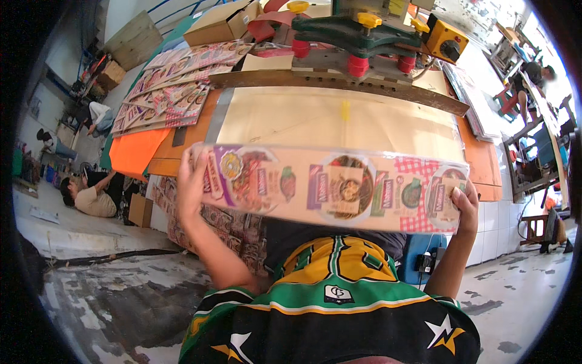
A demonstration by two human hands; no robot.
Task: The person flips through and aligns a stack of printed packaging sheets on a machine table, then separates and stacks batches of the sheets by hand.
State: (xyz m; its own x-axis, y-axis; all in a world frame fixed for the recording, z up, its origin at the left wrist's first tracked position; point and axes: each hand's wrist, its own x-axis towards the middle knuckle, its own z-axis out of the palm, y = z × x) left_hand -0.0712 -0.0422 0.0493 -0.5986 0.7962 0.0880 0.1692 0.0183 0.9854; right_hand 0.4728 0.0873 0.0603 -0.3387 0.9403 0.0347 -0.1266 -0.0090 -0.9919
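A long, glossy printed sheet (303,188) with pictures of food bowls and a red checked pattern is stretched level in front of my body. My left hand (191,181) grips its left end, and my right hand (465,205) pinches its right end with the thumb on the printed face. Just beyond the sheet lies the pale flat bed (279,115) of a bench machine, partly covered by the sheet's upper edge. A long metal bar (339,86) crosses behind the bed, under a dark green press head (357,36) with yellow knobs and red feet.
Stacked printed sheets (160,94) lie at the left of the bench, beside an orange sheet (139,151). More flat sheets (473,103) are piled at the right. A yellow control box (447,41) stands by the press head. Several people sit farther off on both sides.
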